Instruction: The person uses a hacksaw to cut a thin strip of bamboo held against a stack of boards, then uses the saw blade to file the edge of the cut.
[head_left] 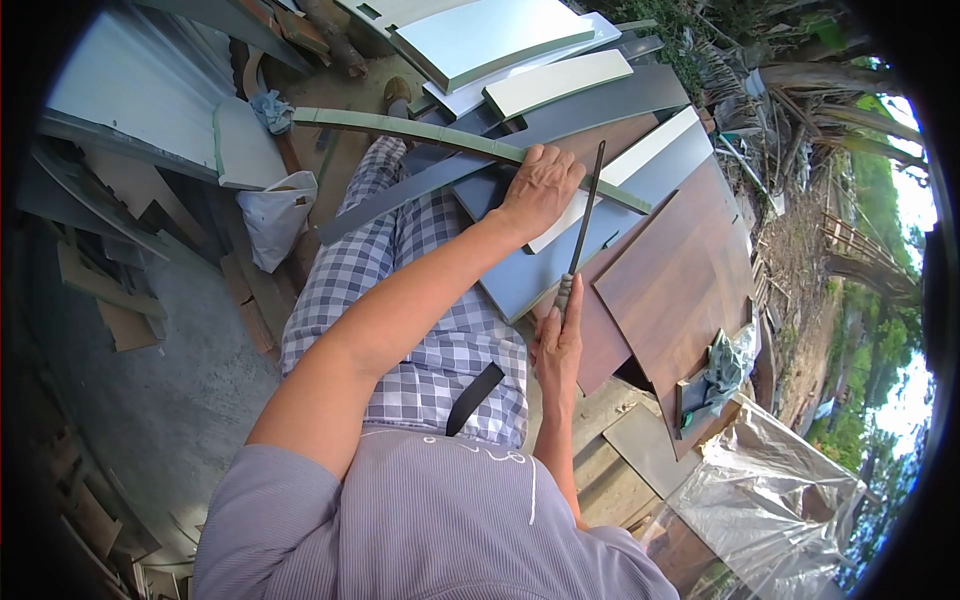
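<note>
My left hand (543,192) is closed round a long, curved strip with a green edge (420,131), which lies across the stacked boards. In my right hand (560,335) is the grey handle of a long, thin, dark tool (587,215), its index finger stretched along the handle. The tool's blade points up and away, beside the right part of the strip; whether they touch is hard to tell. Beneath both hands are a blue-grey board (520,275) and a narrow white board (655,145).
Brown wood-grain boards (665,270) lie to the right, with a crumpled cloth (730,365) on them. White curved pieces (560,80) are stacked at the top. A white bag (280,220) stands at the left. Clear plastic sheeting (765,480) covers the lower right. My checked-trousered legs are below the boards.
</note>
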